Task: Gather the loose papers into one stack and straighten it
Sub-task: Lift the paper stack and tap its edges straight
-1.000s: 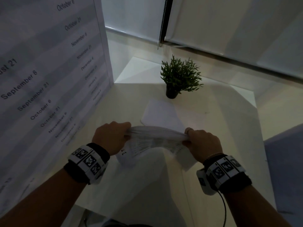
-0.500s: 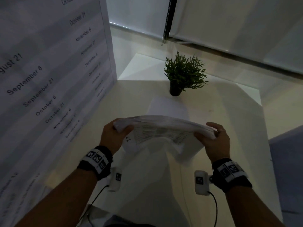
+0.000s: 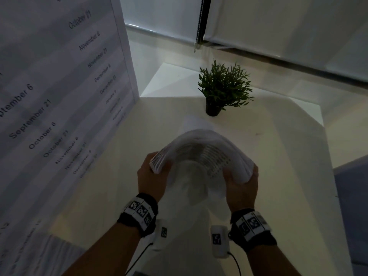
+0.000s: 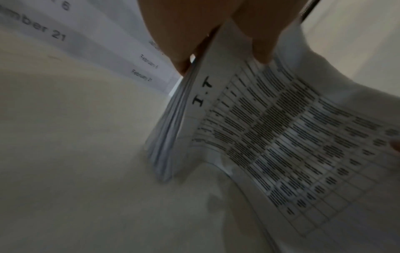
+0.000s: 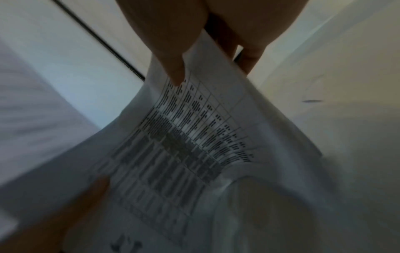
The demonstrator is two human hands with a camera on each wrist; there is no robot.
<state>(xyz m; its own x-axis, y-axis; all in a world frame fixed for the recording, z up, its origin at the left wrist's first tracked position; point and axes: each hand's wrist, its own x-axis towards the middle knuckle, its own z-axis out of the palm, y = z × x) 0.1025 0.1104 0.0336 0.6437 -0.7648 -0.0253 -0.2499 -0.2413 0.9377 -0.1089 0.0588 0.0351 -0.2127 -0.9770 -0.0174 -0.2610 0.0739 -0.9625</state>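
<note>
I see one stack of papers (image 3: 201, 154) held up over the pale counter (image 3: 288, 148), bowed upward into an arch. Its long axis runs left to right between my two hands, both short ends pulled down toward me. My left hand (image 3: 152, 179) grips the left end: in the left wrist view the thumb presses the printed face while the fingers (image 4: 171, 39) curl behind the sheet edges, pinching the stack (image 4: 270, 137). My right hand (image 3: 242, 187) grips the right end the same way, thumb on the printed table and fingers (image 5: 249, 51) curled round the back of the stack (image 5: 194, 140). The sheet edges at the left end fan out unevenly; I cannot count the sheets. The printed face, a ruled table with the mark "1.1", faces down toward the wrists.

One more loose sheet (image 3: 196, 123) lies flat on the counter beyond the stack, just in front of one small potted plant (image 3: 223, 88). One large date chart (image 3: 59, 92) stands at the left.
</note>
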